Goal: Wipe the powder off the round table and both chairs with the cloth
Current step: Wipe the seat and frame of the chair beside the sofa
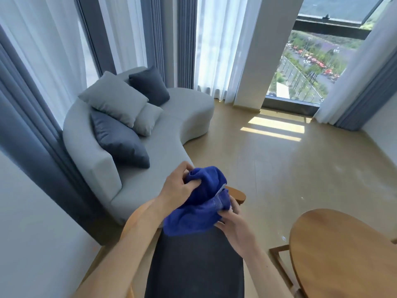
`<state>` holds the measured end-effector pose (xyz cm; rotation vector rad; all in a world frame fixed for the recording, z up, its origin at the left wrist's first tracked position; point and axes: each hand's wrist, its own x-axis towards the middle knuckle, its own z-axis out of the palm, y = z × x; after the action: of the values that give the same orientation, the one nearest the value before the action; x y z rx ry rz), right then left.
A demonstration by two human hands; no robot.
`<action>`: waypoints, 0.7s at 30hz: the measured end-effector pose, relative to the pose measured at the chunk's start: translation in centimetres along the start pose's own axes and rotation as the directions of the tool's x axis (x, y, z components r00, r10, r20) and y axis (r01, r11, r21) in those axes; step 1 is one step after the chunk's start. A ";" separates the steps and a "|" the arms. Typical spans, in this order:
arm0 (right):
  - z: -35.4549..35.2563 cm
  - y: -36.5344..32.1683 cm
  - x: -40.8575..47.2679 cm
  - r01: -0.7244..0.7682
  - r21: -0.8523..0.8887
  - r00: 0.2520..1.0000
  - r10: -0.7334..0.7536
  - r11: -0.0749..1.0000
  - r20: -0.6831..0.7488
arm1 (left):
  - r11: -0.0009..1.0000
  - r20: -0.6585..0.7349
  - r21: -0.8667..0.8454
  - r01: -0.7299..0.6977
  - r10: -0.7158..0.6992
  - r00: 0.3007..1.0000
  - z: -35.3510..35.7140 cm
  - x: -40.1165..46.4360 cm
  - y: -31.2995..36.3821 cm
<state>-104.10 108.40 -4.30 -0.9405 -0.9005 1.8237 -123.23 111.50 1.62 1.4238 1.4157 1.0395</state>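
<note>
A blue cloth is bunched between both my hands above a chair with a dark seat pad and wooden frame. My left hand pinches the cloth's upper fold. My right hand grips its lower right edge, where pale powder marks show on the fabric. Part of the round wooden table shows at the lower right. One wooden end of the chair sticks out behind the cloth. A second chair is only hinted at by a wooden frame beside the table.
A curved grey sofa with several grey and dark cushions stands at the left against curtains. Pale wooden floor stretches ahead to a tall window. A white wall runs along the left.
</note>
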 end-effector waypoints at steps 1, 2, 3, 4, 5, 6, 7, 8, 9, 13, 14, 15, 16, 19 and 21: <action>-0.4 -0.8 -0.4 -0.002 -0.025 1.000 0.002 1.000 0.011 | 0.999 -0.014 0.011 -0.041 0.042 0.999 -0.5 0.2 1.1; -0.6 -1.7 -0.7 -0.007 -0.059 1.000 0.008 0.998 0.019 | 0.996 -0.024 0.020 -0.090 0.090 0.996 -1.1 0.5 2.3; -0.7 -2.7 -1.1 -0.009 -0.093 1.000 0.012 0.996 0.027 | 0.990 -0.021 0.029 -0.139 0.140 0.990 -1.7 0.6 3.5; -0.6 -3.7 -1.3 0.000 -0.125 0.999 0.005 0.992 0.036 | 0.982 0.002 0.042 -0.185 0.185 0.983 -2.2 0.8 4.8; -0.4 -4.8 -1.4 0.024 -0.167 0.999 -0.016 0.986 0.049 | 0.972 0.041 0.059 -0.227 0.225 0.973 -2.6 0.8 6.0; 0.1 -6.0 -1.6 0.069 -0.224 0.996 -0.054 0.972 0.073 | 0.960 0.087 0.078 -0.269 0.262 0.961 -2.7 0.8 6.9; 0.6 -7.3 -1.7 0.133 -0.291 0.988 -0.103 0.948 0.115 | 0.947 0.128 0.094 -0.309 0.296 0.947 -2.7 0.7 7.8; 1.3 -8.5 -1.8 0.205 -0.346 0.974 -0.153 0.916 0.169 | 0.934 0.155 0.106 -0.342 0.324 0.933 -2.6 0.5 8.5; 2.0 -9.7 -1.9 0.251 -0.389 0.962 -0.183 0.886 0.203 | 0.922 0.171 0.117 -0.369 0.347 0.922 -2.5 0.4 9.2; 4.6 -13.5 -1.7 0.343 -0.552 0.939 -0.275 0.760 0.204 | 0.870 0.212 0.162 -0.465 0.430 0.878 -3.0 0.5 11.7; 5.3 -14.1 -1.6 0.358 -0.627 0.930 -0.325 0.692 0.173 | 0.863 0.211 0.168 -0.476 0.440 0.873 -3.3 0.6 12.1; 5.9 -14.8 -1.5 0.364 -0.701 0.914 -0.378 0.614 0.143 | 0.860 0.208 0.167 -0.482 0.447 0.870 -3.7 0.8 12.4; 6.4 -15.4 -1.5 0.362 -0.754 0.899 -0.419 0.548 0.127 | 0.860 0.204 0.163 -0.483 0.450 0.870 -4.1 1.0 12.6; 7.5 -16.8 -1.4 0.378 -0.819 0.866 -0.477 0.432 0.149 | 0.862 0.173 0.150 -0.484 0.459 0.871 -5.0 1.2 12.9; 8.3 -17.8 -1.4 0.394 -0.823 0.852 -0.499 0.409 0.160 | 0.857 0.126 0.137 -0.496 0.482 0.867 -5.7 1.1 13.2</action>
<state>-104.35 111.87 15.06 -1.1807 -1.8382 0.7721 -124.77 112.74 15.91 1.9974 1.1153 1.1697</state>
